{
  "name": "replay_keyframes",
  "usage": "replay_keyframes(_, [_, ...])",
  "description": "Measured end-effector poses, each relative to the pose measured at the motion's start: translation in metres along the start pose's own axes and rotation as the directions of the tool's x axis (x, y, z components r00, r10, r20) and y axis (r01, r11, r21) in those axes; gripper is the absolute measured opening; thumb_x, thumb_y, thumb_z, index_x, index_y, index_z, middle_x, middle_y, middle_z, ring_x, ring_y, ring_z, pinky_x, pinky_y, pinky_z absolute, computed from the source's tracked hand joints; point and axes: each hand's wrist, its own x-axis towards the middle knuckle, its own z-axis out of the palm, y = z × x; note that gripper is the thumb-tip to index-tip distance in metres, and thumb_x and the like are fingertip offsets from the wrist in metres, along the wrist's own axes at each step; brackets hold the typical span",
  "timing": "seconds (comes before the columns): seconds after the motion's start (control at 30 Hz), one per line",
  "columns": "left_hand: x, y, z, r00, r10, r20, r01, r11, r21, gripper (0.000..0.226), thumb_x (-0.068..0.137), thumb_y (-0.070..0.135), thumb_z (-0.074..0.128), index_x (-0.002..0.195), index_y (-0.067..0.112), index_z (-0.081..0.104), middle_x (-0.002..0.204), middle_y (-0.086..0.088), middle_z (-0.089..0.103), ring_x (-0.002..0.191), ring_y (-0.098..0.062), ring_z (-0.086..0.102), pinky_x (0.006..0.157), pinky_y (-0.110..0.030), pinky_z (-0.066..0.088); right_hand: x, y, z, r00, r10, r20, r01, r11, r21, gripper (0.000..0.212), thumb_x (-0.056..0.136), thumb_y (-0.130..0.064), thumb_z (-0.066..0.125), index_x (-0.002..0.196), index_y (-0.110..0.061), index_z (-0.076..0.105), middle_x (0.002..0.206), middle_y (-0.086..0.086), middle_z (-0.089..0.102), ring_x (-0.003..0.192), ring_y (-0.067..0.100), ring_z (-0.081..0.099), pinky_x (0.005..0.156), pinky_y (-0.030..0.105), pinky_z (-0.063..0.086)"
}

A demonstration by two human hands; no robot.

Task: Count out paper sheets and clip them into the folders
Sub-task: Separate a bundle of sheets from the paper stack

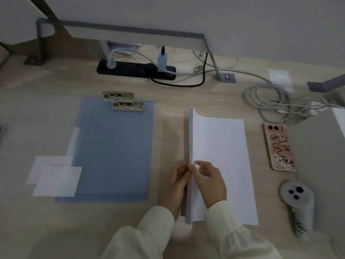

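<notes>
Paper sheets (220, 146) curl upward, pinched by left hand (178, 186) and right hand (209, 186).

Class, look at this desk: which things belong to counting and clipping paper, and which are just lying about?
For the job: paper stack, blue folders, metal clips.
Lying about: phone, controller, power strip, coiled cables.

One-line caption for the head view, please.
Left hand and right hand pinch raised sheets of the paper stack beside blue folders.
</notes>
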Motion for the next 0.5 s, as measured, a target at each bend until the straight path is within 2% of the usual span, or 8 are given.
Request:
replay_keyframes(0.07, [0.0015,-0.0033,0.0021,1.000,0.021,-0.014,-0.021,1.000,0.000,0.020,0.092,0.036,0.048,0.108,0.044,0.055,0.110,0.013,0.065,0.102,-0.013,0.062,0.090,-0.034,0.053,0.0004,0.0015,-0.0016,1.000,0.004,0.006,-0.005,0.999,0.035,0.026,0.082,-0.048,0.055,0.105,-0.035,0.059,0.120,-0.005,0.056,0.099,0.008,0.053,0.084,0.023,0.037])
replay_keyframes(0.17, [0.0013,-0.0038,0.0024,1.000,0.019,-0.002,-0.020,0.999,-0.044,0.023,0.093,0.030,0.048,0.113,0.037,0.056,0.110,0.009,0.066,0.101,-0.011,0.064,0.082,-0.025,0.053,0.0014,0.0036,-0.0021,1.000,0.003,0.017,-0.005,0.997,0.074,0.016,0.084,-0.045,0.053,0.097,-0.038,0.061,0.119,-0.004,0.058,0.097,0.008,0.054,0.086,0.024,0.037])
replay_keyframes(0.3, [0.0017,-0.0061,0.0017,1.000,0.010,-0.009,-0.010,0.997,-0.072,0.022,0.093,0.030,0.049,0.112,0.038,0.057,0.113,0.009,0.067,0.103,-0.013,0.064,0.090,-0.032,0.053,0.0020,0.0056,0.0003,1.000,0.007,0.011,-0.008,0.997,0.079,0.016,0.084,-0.045,0.053,0.096,-0.038,0.062,0.118,-0.006,0.059,0.099,0.008,0.055,0.085,0.024,0.038])
replay_keyframes(0.5, [0.0036,-0.0086,0.0007,1.000,0.008,-0.027,-0.010,0.997,-0.078,0.022,0.093,0.031,0.048,0.110,0.042,0.056,0.111,0.009,0.067,0.103,-0.015,0.064,0.092,-0.037,0.053,0.0025,0.0059,0.0016,1.000,-0.001,0.005,0.001,0.998,0.056,0.018,0.084,-0.046,0.052,0.096,-0.037,0.062,0.118,-0.008,0.059,0.100,0.007,0.056,0.084,0.024,0.038])
